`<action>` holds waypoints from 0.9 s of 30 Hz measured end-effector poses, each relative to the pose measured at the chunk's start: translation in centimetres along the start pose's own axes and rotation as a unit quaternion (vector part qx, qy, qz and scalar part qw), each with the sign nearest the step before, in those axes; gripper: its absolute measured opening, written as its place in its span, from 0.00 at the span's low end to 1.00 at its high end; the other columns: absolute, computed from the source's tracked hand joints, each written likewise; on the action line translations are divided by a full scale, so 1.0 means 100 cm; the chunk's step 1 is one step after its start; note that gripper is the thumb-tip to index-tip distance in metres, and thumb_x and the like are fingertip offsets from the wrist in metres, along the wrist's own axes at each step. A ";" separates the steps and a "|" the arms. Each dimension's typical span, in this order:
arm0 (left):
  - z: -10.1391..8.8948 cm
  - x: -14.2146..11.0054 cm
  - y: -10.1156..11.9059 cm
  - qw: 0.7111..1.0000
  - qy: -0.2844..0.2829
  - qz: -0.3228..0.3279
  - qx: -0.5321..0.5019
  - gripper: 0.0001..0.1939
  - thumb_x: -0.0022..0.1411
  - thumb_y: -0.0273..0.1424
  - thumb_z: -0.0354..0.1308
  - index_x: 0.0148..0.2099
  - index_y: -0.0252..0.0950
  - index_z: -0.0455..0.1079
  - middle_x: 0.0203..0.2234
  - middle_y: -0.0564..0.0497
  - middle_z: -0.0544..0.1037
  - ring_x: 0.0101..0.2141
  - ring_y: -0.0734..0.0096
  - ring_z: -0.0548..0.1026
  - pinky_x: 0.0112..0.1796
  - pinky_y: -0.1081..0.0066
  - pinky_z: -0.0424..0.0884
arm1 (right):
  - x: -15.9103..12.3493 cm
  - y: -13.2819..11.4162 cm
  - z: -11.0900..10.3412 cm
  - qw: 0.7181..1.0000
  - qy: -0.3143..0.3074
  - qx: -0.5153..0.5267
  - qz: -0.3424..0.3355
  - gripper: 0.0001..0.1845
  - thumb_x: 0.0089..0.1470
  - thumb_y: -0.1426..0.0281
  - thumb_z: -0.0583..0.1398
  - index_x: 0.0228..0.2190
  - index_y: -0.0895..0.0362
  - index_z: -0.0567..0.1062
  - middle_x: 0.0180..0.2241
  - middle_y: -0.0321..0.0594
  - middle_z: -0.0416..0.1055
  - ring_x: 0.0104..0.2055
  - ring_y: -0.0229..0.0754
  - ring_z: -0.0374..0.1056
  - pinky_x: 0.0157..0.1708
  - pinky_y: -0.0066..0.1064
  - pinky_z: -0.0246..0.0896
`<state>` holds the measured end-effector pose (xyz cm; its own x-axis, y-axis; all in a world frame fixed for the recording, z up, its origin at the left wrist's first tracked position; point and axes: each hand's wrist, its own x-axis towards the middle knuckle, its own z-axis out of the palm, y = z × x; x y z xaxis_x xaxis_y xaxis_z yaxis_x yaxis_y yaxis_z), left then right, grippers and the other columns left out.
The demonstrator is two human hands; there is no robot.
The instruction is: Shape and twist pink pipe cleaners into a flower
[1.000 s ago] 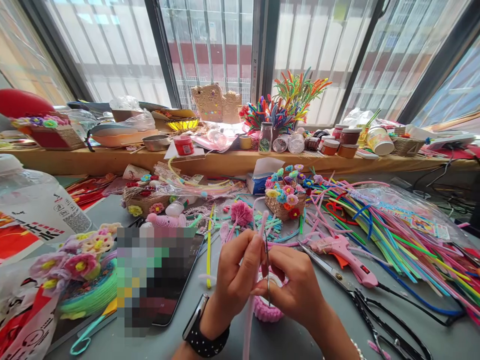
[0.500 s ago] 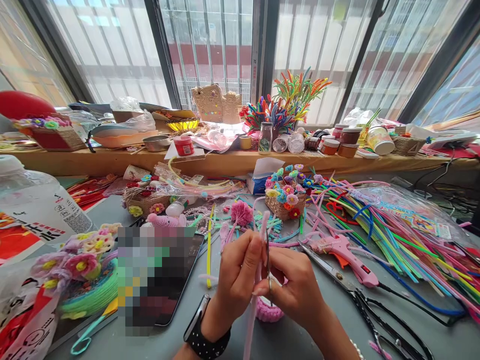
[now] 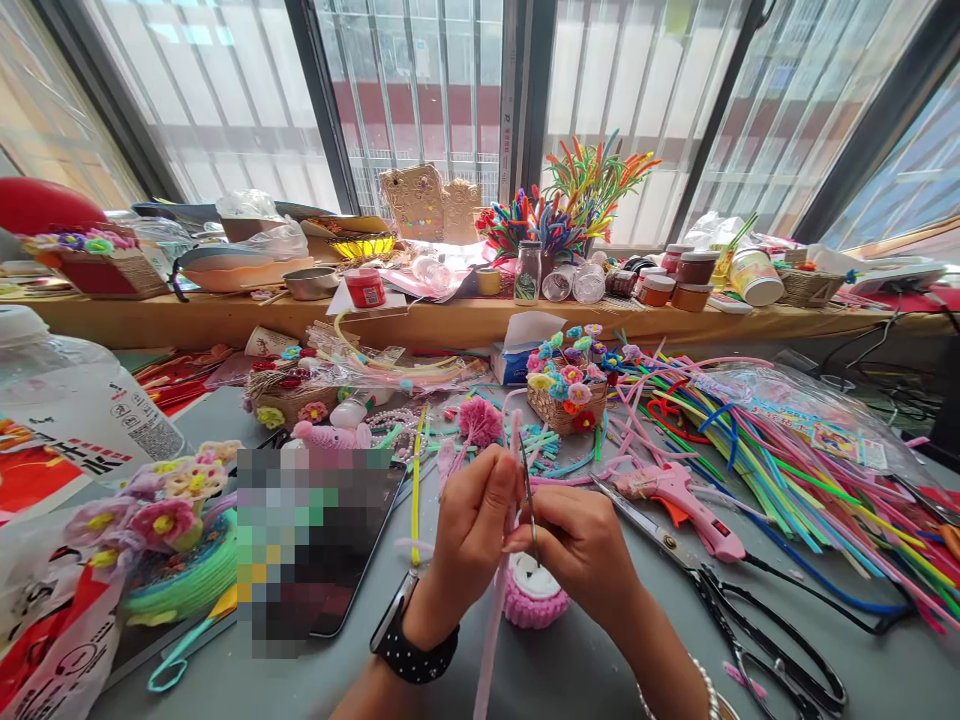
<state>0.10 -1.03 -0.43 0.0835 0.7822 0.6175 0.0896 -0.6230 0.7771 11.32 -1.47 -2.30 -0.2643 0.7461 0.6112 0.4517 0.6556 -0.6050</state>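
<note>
My left hand (image 3: 480, 535), with a dark dotted watch strap at the wrist, is closed around a pale pink pipe cleaner (image 3: 491, 640). The fuzzy strip stands upright, its top end showing above my fingers and its lower end running down toward me. Small metal scissors (image 3: 526, 470) are in my right hand (image 3: 574, 540), their thin blades pointing up right alongside the strip. My fingers partly hide the scissors' handles. Just below my hands sits a round white container wrapped in pink fuzzy material (image 3: 536, 605).
Large black-handled scissors (image 3: 701, 580) and a pink glue gun (image 3: 697, 510) lie to the right, before a heap of coloured pipe cleaners (image 3: 795, 500). On the left are a phone (image 3: 360, 560) and a flower-topped green piece (image 3: 180, 580). A flower basket (image 3: 566, 405) stands behind.
Both hands have shifted slightly up and left in view, still close together on the pipe cleaner. More of the pink-wrapped white container shows beneath them.
</note>
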 end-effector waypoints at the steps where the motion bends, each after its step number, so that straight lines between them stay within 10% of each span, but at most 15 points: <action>1: 0.001 0.000 0.000 1.000 0.001 0.005 0.005 0.16 0.61 0.32 0.42 0.21 0.36 0.54 0.14 0.58 0.56 0.16 0.81 0.55 0.17 0.77 0.53 | 0.000 0.000 0.000 1.000 -0.010 0.006 0.005 0.27 0.49 0.50 0.47 0.12 0.57 0.55 0.13 0.30 0.49 0.17 0.31 0.45 0.18 0.25 0.42; 19: -0.007 0.001 -0.007 0.998 -0.027 0.020 0.043 0.16 0.61 0.31 0.41 0.20 0.35 0.54 0.14 0.58 0.56 0.15 0.81 0.56 0.18 0.77 0.52 | 0.001 0.003 -0.001 0.999 0.003 -0.048 -0.023 0.24 0.53 0.62 0.50 0.11 0.57 0.56 0.12 0.30 0.50 0.16 0.31 0.48 0.18 0.24 0.43; 27: -0.005 0.001 -0.006 0.999 -0.020 -0.004 0.049 0.17 0.61 0.34 0.41 0.21 0.36 0.54 0.14 0.58 0.55 0.16 0.80 0.55 0.19 0.76 0.53 | -0.002 0.003 -0.001 1.000 -0.022 -0.013 0.013 0.26 0.49 0.52 0.49 0.13 0.58 0.62 0.13 0.30 0.50 0.16 0.31 0.47 0.17 0.25 0.41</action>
<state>-0.42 -0.58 -0.79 0.1214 0.7871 0.6048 0.1878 -0.6165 0.7646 11.57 -1.47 -2.59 -0.2885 0.7681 0.5716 0.4813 0.6324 -0.6070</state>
